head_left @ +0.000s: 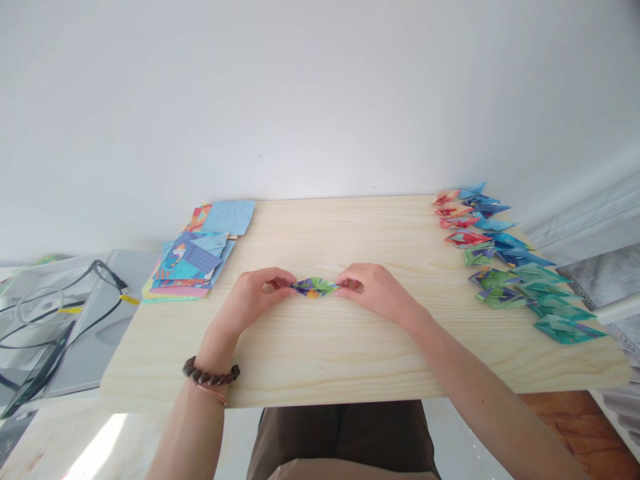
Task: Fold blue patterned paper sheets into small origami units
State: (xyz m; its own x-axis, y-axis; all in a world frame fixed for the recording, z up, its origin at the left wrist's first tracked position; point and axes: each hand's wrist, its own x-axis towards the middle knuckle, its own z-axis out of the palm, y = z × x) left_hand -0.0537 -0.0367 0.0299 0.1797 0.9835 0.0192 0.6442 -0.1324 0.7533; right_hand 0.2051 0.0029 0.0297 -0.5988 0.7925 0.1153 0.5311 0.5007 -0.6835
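A: What do our hands have hold of?

B: Our left hand point(257, 293) pinches one tip of an origami piece point(314, 287) between thumb and fingers. Our right hand point(377, 291) pinches the opposite tip in the same way.

A: Where does that put the piece?

B: Between our hands, at the middle of the wooden tabletop point(330, 353). We can't tell whether its underside touches the wood. It is narrow, pointed at both ends, and patterned in green, purple and orange.

A: And at our wrists?

B: A dark beaded bracelet point(213, 377) circles the left one, with a thin pinkish band point(215, 395) just beside it.

A: Farther out on our left?

B: We have a pile of printed paper sheets point(193, 261) overlapping at odd angles, with a light blue sheet point(229, 217) toward the back. Past the table's edge lie black cables point(103, 320).

A: And on our right?

B: More folded shapes in two rough columns: red ones point(469, 239) and blue ones point(520, 257) toward the back, green-and-purple ones point(500, 297) and teal ones point(567, 329) nearer us.

A: Behind it all?

B: A white wall point(320, 100), along the table's far edge.
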